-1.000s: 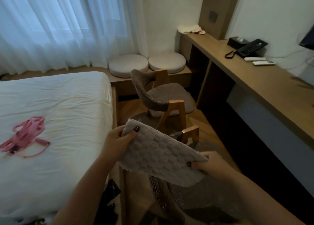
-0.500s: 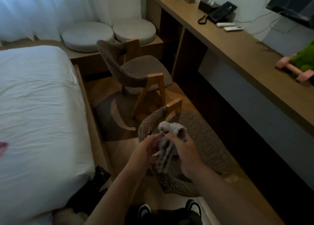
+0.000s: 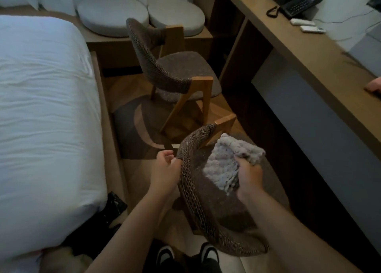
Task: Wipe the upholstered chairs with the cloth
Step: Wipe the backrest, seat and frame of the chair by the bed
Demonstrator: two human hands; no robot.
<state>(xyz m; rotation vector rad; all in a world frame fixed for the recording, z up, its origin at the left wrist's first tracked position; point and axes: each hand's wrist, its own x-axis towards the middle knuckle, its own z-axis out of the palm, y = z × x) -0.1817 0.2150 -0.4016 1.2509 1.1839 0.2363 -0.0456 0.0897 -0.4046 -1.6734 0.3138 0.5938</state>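
Two brown upholstered chairs with wooden frames stand between the bed and the desk. The near chair [image 3: 208,211] is right below me, its curved woven backrest arcing from my left hand toward my feet. My right hand [image 3: 248,176] grips a bunched grey knobbly cloth [image 3: 226,161] over that chair's seat. My left hand [image 3: 165,169] lies against the outer side of the backrest, with loosely curled fingers at its top edge. The far chair [image 3: 175,70] stands behind, with its back toward the bed.
A white bed [image 3: 45,116] fills the left side. A long wooden desk [image 3: 321,52] runs along the right with a black phone [image 3: 299,4] and two remotes [image 3: 309,26]. Two round grey cushions [image 3: 142,13] lie on a low bench at the back. My shoes [image 3: 185,256] are below.
The cloth was spread between both hands, then bunched; now my right hand alone holds it over the near chair's seat. My left hand has moved to the backrest. The view tilted downward.
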